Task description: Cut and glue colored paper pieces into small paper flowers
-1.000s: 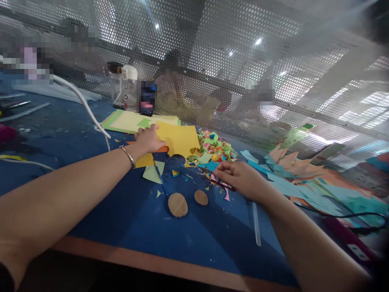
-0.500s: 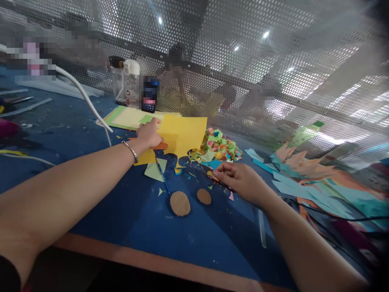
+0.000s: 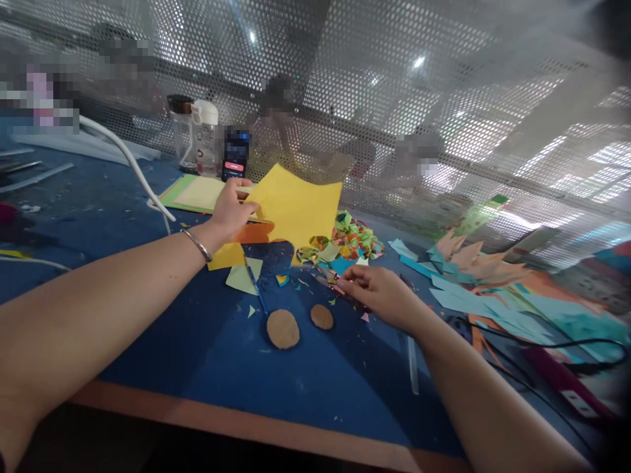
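My left hand pinches the left edge of a yellow paper sheet, whose upper part stands raised off the table. The sheet's lower edge has curved cut-outs. Low over the table, my right hand is closed on a slim, dark tool, apparently scissors, blurred and partly hidden by the fingers. Two cardboard ovals, a larger one and a smaller one, lie nearer to me. Beneath the left hand are an orange paper piece and a pale green paper piece, with a blue stick across the green one.
Paper scraps are heaped behind my right hand. Blue paper strips, black cables and a purple power strip lie to the right. Two bottles and a phone stand at the back before a perforated screen.
My left hand has taken hold of the yellow sheet and lifted it, tilting its top edge. The right hand stays low with its tool. The whole view has shifted slightly.
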Demonstrator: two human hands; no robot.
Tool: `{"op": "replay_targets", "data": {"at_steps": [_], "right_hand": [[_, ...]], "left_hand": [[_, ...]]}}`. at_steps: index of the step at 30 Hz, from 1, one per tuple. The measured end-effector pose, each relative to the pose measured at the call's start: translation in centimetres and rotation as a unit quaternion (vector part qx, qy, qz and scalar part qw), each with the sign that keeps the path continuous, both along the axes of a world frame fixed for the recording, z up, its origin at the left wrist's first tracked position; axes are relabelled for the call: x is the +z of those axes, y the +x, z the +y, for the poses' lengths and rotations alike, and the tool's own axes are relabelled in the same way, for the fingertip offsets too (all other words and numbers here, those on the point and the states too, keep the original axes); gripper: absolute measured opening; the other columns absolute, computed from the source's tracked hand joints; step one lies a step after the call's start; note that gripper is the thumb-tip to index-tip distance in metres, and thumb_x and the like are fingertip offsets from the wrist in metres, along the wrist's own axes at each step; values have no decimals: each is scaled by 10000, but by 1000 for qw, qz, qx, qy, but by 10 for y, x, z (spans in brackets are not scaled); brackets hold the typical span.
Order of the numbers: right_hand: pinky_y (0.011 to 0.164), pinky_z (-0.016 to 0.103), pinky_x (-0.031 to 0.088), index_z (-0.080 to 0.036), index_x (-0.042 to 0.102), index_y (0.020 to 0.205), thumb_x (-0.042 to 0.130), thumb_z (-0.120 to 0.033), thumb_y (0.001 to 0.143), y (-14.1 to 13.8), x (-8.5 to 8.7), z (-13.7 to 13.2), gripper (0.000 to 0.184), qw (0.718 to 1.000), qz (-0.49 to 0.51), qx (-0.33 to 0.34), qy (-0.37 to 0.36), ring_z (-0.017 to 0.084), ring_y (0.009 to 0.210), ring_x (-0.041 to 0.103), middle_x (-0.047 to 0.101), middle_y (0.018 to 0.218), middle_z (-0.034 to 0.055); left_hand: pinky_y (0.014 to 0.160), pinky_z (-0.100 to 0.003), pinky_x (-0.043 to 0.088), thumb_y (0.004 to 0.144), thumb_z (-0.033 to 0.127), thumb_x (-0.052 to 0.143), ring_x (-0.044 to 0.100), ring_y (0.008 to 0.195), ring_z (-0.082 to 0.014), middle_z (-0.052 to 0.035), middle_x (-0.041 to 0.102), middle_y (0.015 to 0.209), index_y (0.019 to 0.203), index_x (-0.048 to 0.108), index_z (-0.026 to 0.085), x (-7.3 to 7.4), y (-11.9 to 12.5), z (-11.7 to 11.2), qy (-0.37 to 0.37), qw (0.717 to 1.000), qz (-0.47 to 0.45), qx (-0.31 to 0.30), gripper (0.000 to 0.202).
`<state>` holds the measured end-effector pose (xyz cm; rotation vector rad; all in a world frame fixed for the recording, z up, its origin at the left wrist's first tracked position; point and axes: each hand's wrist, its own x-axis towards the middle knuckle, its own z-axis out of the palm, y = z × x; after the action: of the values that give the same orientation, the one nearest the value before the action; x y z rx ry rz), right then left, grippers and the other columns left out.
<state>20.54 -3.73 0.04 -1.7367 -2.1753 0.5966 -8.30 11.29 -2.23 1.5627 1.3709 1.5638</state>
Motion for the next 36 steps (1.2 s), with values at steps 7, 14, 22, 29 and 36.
{"op": "replay_targets", "data": {"at_steps": [7,14,22,29,36], "right_hand": [[496,288,401,-216,617,824,507,-498,919,-1,2,-5,318,999,-11,14,-29,166,458,608,644,530,0],[516,301,408,-210,662,865,522,-534,906,1,13,-10,356,999,-41,-26,19,188,512,628,671,569,21],[460,276,462,-161,647,919,644,-616,815,-5,13,-10,467,966,244,-83,16,151,482,619,736,721,77],[425,258,438,-195,592,659,762,-523,720,-18,10,-8,375,902,409,-121,74,119,400,537,593,464,-7],[415,257,425,-221,502,584,758,-494,727,-14,7,-3,400,884,437,-131,104,119,408,512,491,423,-35]], "left_hand": [[794,-325,552,697,2,657,651,765,-149,5,628,806,1223,479,211,18,10,-18,-16,968,-227,-108,594],[661,-277,495,704,-25,658,598,645,-114,40,572,697,1148,507,190,25,18,-29,-50,953,-262,-147,516],[710,-312,510,733,-2,664,562,618,-112,50,563,705,1184,499,226,32,25,-41,-118,935,-286,-174,532],[745,-265,506,780,172,730,556,665,-95,33,559,735,916,553,192,36,33,-56,-109,896,-343,-260,224],[724,-291,503,764,237,782,668,926,-213,-89,705,1020,924,640,168,33,46,-92,-232,834,-277,-417,224]]}}
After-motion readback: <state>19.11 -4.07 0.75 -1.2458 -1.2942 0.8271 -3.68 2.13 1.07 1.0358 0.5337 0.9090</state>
